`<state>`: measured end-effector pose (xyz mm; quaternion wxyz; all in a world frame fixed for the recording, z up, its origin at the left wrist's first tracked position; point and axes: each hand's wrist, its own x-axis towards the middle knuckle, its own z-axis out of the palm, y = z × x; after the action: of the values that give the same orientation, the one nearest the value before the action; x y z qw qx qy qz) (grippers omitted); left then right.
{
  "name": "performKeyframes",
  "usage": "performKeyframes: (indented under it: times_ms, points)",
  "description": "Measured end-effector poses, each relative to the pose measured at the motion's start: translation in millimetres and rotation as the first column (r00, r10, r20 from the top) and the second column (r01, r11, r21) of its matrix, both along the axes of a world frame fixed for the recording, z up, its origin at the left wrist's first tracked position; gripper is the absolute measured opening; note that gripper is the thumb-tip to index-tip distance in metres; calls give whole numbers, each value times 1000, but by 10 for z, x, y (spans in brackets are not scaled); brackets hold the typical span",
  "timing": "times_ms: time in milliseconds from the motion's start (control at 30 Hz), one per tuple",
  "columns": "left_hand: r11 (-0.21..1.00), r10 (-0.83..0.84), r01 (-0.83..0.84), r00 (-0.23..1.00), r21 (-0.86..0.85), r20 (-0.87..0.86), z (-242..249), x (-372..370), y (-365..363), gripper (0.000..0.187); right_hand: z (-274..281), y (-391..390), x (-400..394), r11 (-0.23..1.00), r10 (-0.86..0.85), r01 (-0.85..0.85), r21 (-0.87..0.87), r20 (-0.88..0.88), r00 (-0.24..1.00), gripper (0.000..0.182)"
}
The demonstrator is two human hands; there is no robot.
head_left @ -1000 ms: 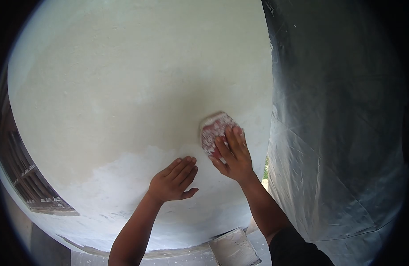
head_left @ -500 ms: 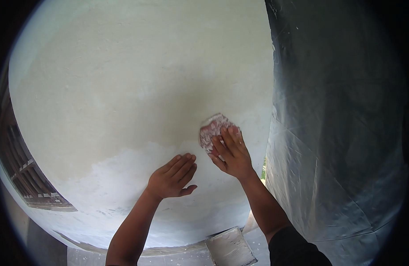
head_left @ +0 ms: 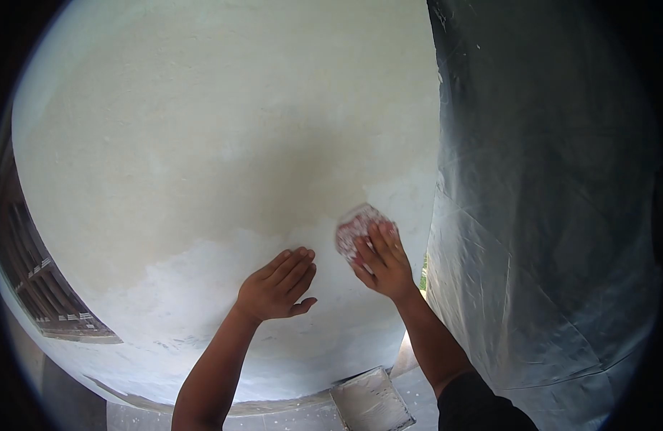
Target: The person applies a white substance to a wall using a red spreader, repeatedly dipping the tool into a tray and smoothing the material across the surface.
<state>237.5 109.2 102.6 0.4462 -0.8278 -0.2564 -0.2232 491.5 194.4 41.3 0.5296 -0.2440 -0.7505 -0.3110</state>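
A pale wall [head_left: 166, 158] with a whiter lower part stands before me. Against it my right hand [head_left: 385, 262] presses a reddish-brown piece of sandpaper [head_left: 351, 228] coated in white dust, fingers lying over its right part. The sandpaper's left part sticks out past the fingertips. To the left, my left hand [head_left: 277, 286] rests on the wall's whiter area, fingers straight and thumb apart, holding nothing.
A dark plastic sheet [head_left: 547, 215] hangs along the wall's right edge. At far left is a barred window [head_left: 47, 287]. Below, a square, white-smeared tray [head_left: 373, 402] lies on the speckled floor covering [head_left: 288, 420].
My right hand has slid the sandpaper down and slightly right along the wall. My left hand stays in nearly the same place.
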Motion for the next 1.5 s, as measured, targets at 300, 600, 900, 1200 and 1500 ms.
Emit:
performKeyframes:
  times_ms: [300,600,900,1200,1500]
  points:
    - [1000,6,-6,1000,2,-5,0,-3,11,42,372,-92,-108,1000,24,-25,-9,-69,997,51]
    - [1000,-1,1,1000,17,-2,-6,-9,20,39,138,-124,49,999,35,-33,21,-92,995,54]
    - [1000,2,-2,1000,26,2,-11,-7,12,39,-83,-84,162,1000,-5,4,-11,-83,997,54]
    - [1000,-15,15,1000,9,-6,-28,-19,27,44,29,33,0,1000,-22,22,7,-21,1000,51]
    - [1000,-4,4,1000,13,-12,-26,-23,20,45,280,-76,-140,1000,-4,5,10,-52,999,51]
